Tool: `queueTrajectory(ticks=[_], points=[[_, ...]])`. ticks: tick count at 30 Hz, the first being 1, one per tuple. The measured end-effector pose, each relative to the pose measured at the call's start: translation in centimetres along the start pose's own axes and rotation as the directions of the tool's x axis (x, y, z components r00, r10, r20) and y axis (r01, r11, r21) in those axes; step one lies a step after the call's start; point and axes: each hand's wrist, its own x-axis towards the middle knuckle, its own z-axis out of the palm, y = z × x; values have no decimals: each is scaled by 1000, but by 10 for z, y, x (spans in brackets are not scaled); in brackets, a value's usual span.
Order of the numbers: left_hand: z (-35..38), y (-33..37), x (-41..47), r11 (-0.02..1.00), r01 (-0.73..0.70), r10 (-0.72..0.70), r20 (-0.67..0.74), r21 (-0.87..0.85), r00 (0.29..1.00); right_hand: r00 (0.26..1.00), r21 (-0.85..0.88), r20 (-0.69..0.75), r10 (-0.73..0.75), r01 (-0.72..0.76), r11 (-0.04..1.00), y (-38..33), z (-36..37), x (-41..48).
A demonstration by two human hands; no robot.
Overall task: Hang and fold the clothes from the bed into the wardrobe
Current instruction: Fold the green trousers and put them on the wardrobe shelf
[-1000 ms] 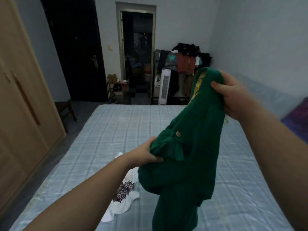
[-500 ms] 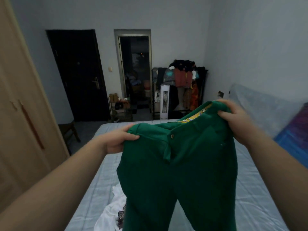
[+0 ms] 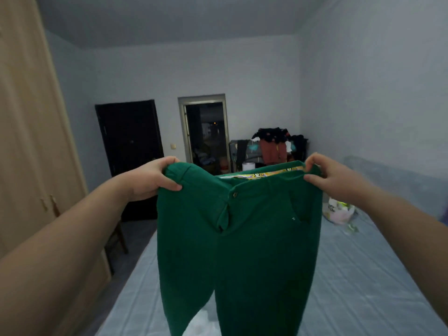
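Observation:
Green trousers (image 3: 242,238) hang spread out in front of me above the bed (image 3: 351,275), waistband up, legs dangling down past the lower edge of view. My left hand (image 3: 152,178) grips the left end of the waistband. My right hand (image 3: 332,175) pinches the right end. A brass button and yellow patterned lining show at the waist. The closed wooden wardrobe (image 3: 29,154) stands along the left side.
A small pale garment or bag (image 3: 340,212) lies on the bed at the right, near the wall. A wooden chair (image 3: 116,238) stands between wardrobe and bed. At the far end are a dark door (image 3: 128,151), an open doorway (image 3: 206,134) and a loaded clothes rack (image 3: 271,146).
My hands have drawn apart and risen, stretching the waistband wide so the trousers hang flat. The view has tilted up; the white printed garment low on the bed is now out of sight.

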Motion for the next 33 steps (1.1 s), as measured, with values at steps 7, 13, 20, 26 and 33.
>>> queueTrajectory(ticks=[7,13,20,26,33], points=[[-10,42,3,489,67,103,-134,870,986,999,66,15,-43,42,997,5,8,21],[-28,58,-6,365,137,176,-212,921,961,983,-1,1,-183,183,983,-5,-6,45],[-42,74,-27,504,112,279,-284,857,917,982,-236,-12,-189,181,955,-21,-23,70],[-51,73,-55,950,62,-7,-180,306,984,993,-39,21,-115,115,993,-38,-27,68],[-65,64,-71,850,-173,363,-314,497,877,985,429,-68,-159,173,886,-40,-26,73]])
